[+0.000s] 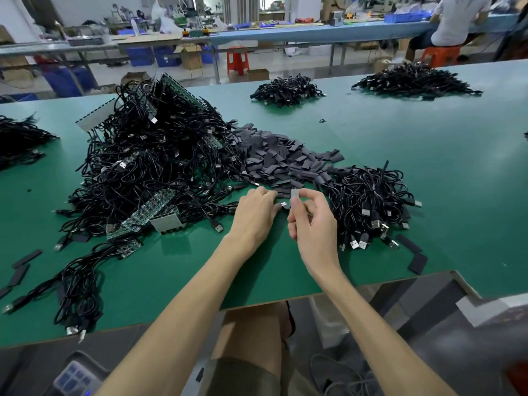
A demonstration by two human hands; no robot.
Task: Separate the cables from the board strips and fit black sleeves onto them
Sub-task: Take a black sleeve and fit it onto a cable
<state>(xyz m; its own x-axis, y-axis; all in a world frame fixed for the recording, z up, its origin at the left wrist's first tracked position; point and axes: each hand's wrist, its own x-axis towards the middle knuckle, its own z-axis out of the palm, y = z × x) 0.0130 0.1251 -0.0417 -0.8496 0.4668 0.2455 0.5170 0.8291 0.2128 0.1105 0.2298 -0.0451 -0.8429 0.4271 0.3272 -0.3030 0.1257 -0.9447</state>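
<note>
The board piece [295, 194] is held up just above the counter [428, 155], at the near edge of the sleeves [285, 158]. A cable plug [285, 205] lies just below and left of it, between the two hands.

Hazards from this position:
- The board piece is small and held by its lower part only. A twist or a hard pull could snap it or tear the cable joint instead of parting it cleanly.
- A loose pinch could let the piece drop into the sleeves, where grey and black parts are hard to pick out.
- The tangled heap [148, 155] of cables and board strips lies just to the left. A snagged cable could drag neighbouring cables or strips towards the near edge.
- Sleeves overlap closely. Picking blind could lift two at once.

Grip state:
- Right hand [311, 221]: grip closed on the board piece, thumb and forefinger pinching it upright; the other fingers are curled below.
- Left hand [254, 212]: palm down, fingers bent onto the near edge of the sleeves, beside the plug. Whether this grip holds a sleeve or the plug cannot be told; the fingertips are hidden.

Surroundings: a coiled pile [371, 201] of cables lies to the right, touching the sleeves. Loose sleeves lie near right [414, 254] and near left [24, 262]. Further cable piles [287, 91] sit far across the counter.
</note>
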